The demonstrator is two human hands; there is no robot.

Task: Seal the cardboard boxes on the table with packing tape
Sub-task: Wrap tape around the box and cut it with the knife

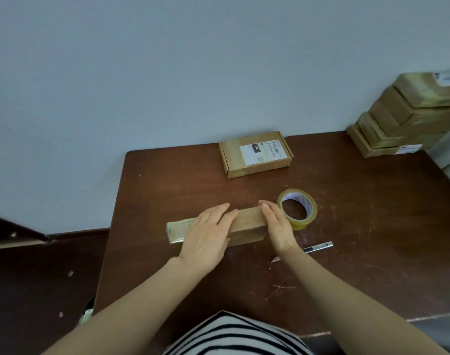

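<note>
A long narrow cardboard box point(247, 222) lies on the dark brown table point(346, 226) in front of me, its left end covered in shiny tape. My left hand point(208, 233) rests flat on its top with fingers spread. My right hand point(276, 224) presses against the box's right end, fingers straight. A roll of yellowish packing tape point(299, 210) lies flat just right of the box, touching my right hand's side. A second flat box with a white shipping label point(256, 153) sits farther back.
A stack of several taped cardboard boxes point(408, 116) stands at the table's back right corner. A utility knife point(317, 248) lies near my right wrist. The wall is close behind the table; the floor drops off at the left.
</note>
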